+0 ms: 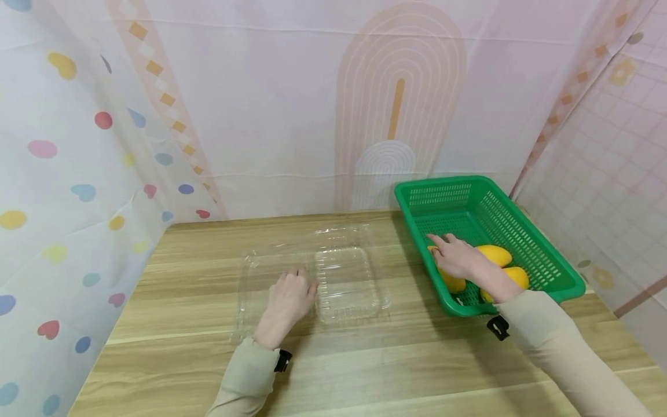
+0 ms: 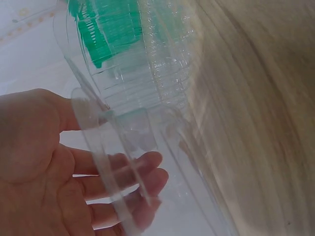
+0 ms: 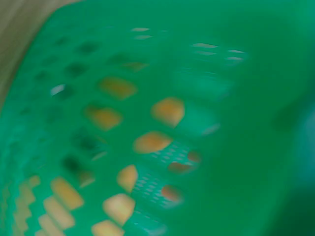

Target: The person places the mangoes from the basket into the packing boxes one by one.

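My left hand is over the lid side of a clear plastic clamshell box, which lies opened out flat on the table. In the left wrist view its loosely bent fingers show through the clear plastic, with the thumb near the fold. Inside a green basket, my right hand reaches over a yellow mango, its fingers extended and partly covering the fruit. Two more mangoes lie by that wrist. Only the blurred basket wall shows in the right wrist view, hiding that hand's fingertips.
The basket stands at the right of the wooden table, its far end near the back cloth. Printed cloths hang along the left and right sides too. A black wrist strap hangs at the right cuff.
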{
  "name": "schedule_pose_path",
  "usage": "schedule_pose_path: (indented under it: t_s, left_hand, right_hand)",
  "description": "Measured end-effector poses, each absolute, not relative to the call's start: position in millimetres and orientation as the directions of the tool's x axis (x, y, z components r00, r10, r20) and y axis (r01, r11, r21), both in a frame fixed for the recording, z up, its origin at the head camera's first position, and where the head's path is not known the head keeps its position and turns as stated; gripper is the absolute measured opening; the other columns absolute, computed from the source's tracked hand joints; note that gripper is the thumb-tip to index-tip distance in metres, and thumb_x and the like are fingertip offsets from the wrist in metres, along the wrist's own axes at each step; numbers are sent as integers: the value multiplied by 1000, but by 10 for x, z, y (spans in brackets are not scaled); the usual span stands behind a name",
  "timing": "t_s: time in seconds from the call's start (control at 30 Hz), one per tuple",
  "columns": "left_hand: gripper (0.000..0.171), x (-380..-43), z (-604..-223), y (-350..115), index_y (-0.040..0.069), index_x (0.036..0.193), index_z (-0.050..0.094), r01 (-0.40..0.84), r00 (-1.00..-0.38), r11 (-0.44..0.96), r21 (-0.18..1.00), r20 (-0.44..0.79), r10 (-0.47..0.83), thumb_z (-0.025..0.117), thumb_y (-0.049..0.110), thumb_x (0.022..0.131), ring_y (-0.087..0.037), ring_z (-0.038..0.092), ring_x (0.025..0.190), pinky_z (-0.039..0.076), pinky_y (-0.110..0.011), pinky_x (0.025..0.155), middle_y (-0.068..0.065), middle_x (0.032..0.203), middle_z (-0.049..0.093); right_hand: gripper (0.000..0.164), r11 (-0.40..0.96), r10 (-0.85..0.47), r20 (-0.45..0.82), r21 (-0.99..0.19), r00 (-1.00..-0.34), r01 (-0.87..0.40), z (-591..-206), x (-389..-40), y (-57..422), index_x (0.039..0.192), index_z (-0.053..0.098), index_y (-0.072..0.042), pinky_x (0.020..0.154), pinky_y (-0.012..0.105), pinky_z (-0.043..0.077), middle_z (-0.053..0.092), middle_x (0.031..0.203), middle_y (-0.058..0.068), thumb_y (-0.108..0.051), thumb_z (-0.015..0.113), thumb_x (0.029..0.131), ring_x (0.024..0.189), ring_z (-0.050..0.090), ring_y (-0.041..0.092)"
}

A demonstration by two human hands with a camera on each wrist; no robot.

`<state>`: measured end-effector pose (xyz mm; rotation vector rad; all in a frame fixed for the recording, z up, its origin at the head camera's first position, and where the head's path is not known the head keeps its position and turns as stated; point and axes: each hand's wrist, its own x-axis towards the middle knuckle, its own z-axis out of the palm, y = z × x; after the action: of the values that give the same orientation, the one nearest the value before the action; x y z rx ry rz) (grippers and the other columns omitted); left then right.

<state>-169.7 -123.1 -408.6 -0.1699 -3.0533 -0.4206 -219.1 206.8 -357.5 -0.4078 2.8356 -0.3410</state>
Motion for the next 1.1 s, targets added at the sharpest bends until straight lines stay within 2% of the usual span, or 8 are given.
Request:
schedule_pose_path:
  t_s: [0.07, 0.13, 0.23, 0.3, 0.57, 0.8, 0.93, 1.1]
  left_hand:
    - [47, -1693, -4095, -1234, -11, 120, 55, 129, -990, 956, 265, 87, 110, 55, 29, 95, -36, 64, 91, 57, -42, 63, -26, 114, 63]
    - [47, -1690, -4104, -1236, -11, 120, 56, 136, -989, 956, 260, 97, 115, 55, 28, 95, -36, 64, 91, 57, -41, 63, -25, 113, 64]
    - [46, -1690, -4114, -1236, -11, 119, 56, 138, -988, 956, 258, 104, 115, 56, 28, 95, -36, 64, 90, 57, -41, 62, -25, 112, 64]
    - [45, -1692, -4116, -1236, -10, 119, 56, 133, -989, 957, 257, 99, 111, 55, 28, 95, -36, 64, 90, 57, -42, 64, -25, 110, 65]
    - [39, -1705, -4124, -1241, -10, 110, 59, 149, -986, 957, 251, 113, 124, 55, 26, 95, -32, 63, 80, 55, -38, 56, -22, 96, 66]
    - [41, -1712, -4137, -1238, -10, 112, 59, 147, -986, 956, 255, 113, 122, 56, 26, 94, -31, 63, 78, 55, -37, 57, -22, 95, 67]
    - [41, -1713, -4134, -1237, -10, 113, 59, 137, -988, 955, 262, 110, 111, 55, 26, 95, -32, 64, 81, 56, -39, 59, -23, 98, 67]
    - [41, -1714, -4131, -1239, -9, 113, 59, 132, -988, 955, 265, 109, 106, 56, 27, 94, -31, 63, 78, 54, -38, 57, -22, 95, 67]
  right_hand:
    - [48, 937, -312, -243, -238, -918, -256, -3638, -2199, 2098, 147, 28, -2, 90, 55, 48, 33, 141, 37, -17, 32, 102, 120, 46, 51]
    - [49, 942, -313, -265, -206, -912, -263, -3707, -2201, 2127, 147, 28, -2, 76, 45, 52, 36, 137, 36, -14, 37, 100, 104, 55, 46]
    - [54, 946, -314, -269, -176, -911, -274, -3792, -2203, 2161, 147, 28, -3, 57, 31, 44, 41, 130, 34, -10, 45, 97, 78, 54, 31]
    - [58, 943, -314, -261, -192, -913, -270, -3826, -2212, 2176, 148, 28, -4, 52, 27, 39, 42, 127, 32, -8, 47, 94, 68, 48, 24]
    - [73, 932, -307, -305, -287, -902, -220, -3894, -2266, 2235, 150, 22, -7, 51, 26, 36, 35, 129, 34, -6, 52, 84, 63, 45, 21]
    - [75, 929, -324, -344, -289, -881, -229, -3948, -2284, 2214, 151, 13, -2, 49, 25, 36, 21, 141, 42, 7, 50, 86, 62, 46, 22]
    - [73, 936, -317, -368, -271, -874, -226, -3942, -2298, 2206, 150, 10, 0, 51, 26, 36, 14, 145, 43, 7, 48, 88, 67, 49, 24]
    - [72, 938, -308, -395, -279, -866, -206, -3938, -2304, 2217, 150, 13, -1, 50, 26, 36, 14, 145, 43, 5, 48, 88, 61, 47, 22]
